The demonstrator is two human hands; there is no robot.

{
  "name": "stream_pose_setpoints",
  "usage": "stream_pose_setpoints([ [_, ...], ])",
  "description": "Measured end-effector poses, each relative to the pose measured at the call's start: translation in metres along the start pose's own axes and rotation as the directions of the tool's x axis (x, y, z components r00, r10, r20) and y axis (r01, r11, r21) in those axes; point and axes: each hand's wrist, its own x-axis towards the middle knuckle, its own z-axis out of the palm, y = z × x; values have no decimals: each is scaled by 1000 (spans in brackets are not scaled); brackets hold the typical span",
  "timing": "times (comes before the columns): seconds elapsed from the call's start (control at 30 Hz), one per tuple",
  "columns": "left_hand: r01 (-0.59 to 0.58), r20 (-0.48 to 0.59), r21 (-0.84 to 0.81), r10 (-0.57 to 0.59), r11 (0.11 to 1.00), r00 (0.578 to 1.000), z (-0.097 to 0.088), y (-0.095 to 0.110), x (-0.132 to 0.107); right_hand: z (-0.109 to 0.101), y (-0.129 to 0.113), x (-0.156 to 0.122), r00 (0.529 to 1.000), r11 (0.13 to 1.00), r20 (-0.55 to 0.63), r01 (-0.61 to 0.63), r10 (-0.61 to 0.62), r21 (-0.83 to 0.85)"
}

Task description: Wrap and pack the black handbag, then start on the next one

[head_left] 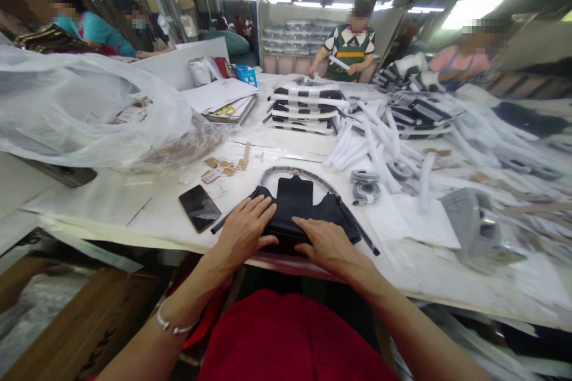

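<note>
Both hands lie flat on a black handbag [298, 209] that sits at the near edge of the white worktop [111, 202], straight ahead of the person. The left hand [245, 230] presses on the bag's left end with its fingers [259, 207] spread and pointing toward 1 o'clock; the right hand [328, 244] covers the near right part, fingers loosely spread and pointing toward 10 o'clock, gripping nothing. The bag's flap stands open toward 12 o'clock and a grey strap [286, 171] arcs just beyond it. At 9 o'clock from the bag, just beside the left hand, lies a dark phone [199, 208]. Small tags [221, 168] lie at 11 o'clock, and what seem to be wrapped coils [365, 184] at 2 o'clock. Farther off at 12 o'clock stands a stack of packed bags [306, 108], with a person in a striped shirt [350, 47] behind it.
</note>
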Motion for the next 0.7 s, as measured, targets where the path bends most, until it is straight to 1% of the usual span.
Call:
stream_pose_setpoints([
  [0.03, -16, -53, 28, 18, 999, 998, 6, 1, -6, 1, -1, -1, 1000, 1000, -6, 6, -6, -4],
  [0.1, -4, -109, 78, 12, 997, 994, 20, 2, -15, 2, -2, 0, 1000, 999, -4, 26, -26, -22],
  [0.17, 15, -120, 108, -2, 994, 993, 35, -1, -17, 1, -4, 3, 999, 999, 18, 27, -27, -47],
  [0.23, 19, -108, 114, -7, 993, 994, 44, -7, -14, -1, -5, 8, 999, 998, 49, 9, -6, -68],
  [0.27, 15, -92, 105, -5, 994, 996, 44, -9, -12, -2, -5, 10, 998, 997, 65, 0, 5, -74],
  [0.33, 10, -27, 74, -8, 997, 1000, 38, -12, -6, -3, -4, 13, 996, 997, 88, -11, 18, -78],
  [0.4, 20, 60, 42, -22, 999, 998, 24, -9, 0, -2, -3, 12, 996, 997, 89, -10, 16, -70],
  [0.43, 19, 86, 25, -21, 1000, 996, 16, -6, 3, -1, -2, 11, 997, 998, 81, -4, 9, -63],
  [0.5, 2, 77, -6, -1, 1000, 997, 5, 0, 10, 0, -3, 8, 998, 999, 55, 8, -5, -47],
  [0.53, -2, 60, -18, 3, 1000, 998, 3, 3, 14, 0, -3, 6, 999, 999, 44, 13, -11, -43],
  [0.6, 22, 71, -42, -19, 999, 997, 7, 4, 21, -1, -4, 4, 999, 999, 30, 17, -16, -44],
  [0.7, 110, 185, -60, -98, 992, 978, 21, -4, 29, -10, 1, 3, 997, 998, 61, 52, -50, -34],
])
